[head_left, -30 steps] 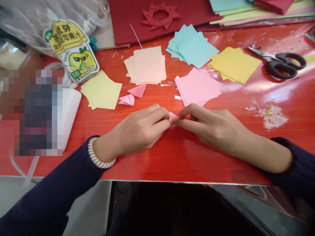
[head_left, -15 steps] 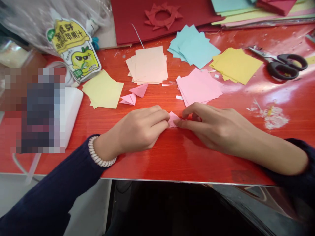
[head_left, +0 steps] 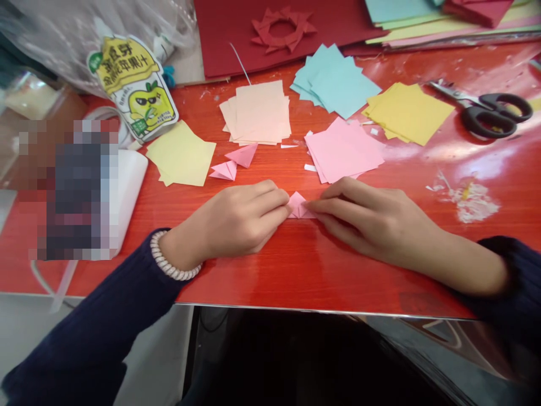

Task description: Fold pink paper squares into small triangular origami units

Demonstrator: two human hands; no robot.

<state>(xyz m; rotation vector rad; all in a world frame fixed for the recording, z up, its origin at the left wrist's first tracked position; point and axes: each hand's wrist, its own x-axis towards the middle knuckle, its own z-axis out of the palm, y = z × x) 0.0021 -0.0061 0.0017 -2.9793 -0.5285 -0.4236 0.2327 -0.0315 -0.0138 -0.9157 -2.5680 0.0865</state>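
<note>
A small folded piece of pink paper [head_left: 298, 206] lies on the red table [head_left: 270, 276], its peak pointing away from me and a crease down its middle. My left hand [head_left: 245, 220] is closed on its left corner, fingers pressed together. On the right corner, the fingertips of my right hand [head_left: 376, 220] pinch the paper against the table. Just beyond my left hand are two folded pink pieces, a triangle [head_left: 242, 155] and a smaller pointed one [head_left: 225, 170]. A stack of pink squares [head_left: 343, 149] sits beyond my right hand.
Stacks of pale yellow [head_left: 183, 155], peach [head_left: 262, 111], blue [head_left: 338, 82] and yellow paper [head_left: 409, 113] lie across the table. Black-handled scissors [head_left: 486, 118] rest at the right, near paper scraps [head_left: 475, 202]. A juice pouch [head_left: 141, 93] stands at the left; a red folded ring [head_left: 283, 29] lies behind.
My right hand's fingers have come down together onto the paper's right corner. More of the folded piece shows between my hands. The whole view has shifted slightly.
</note>
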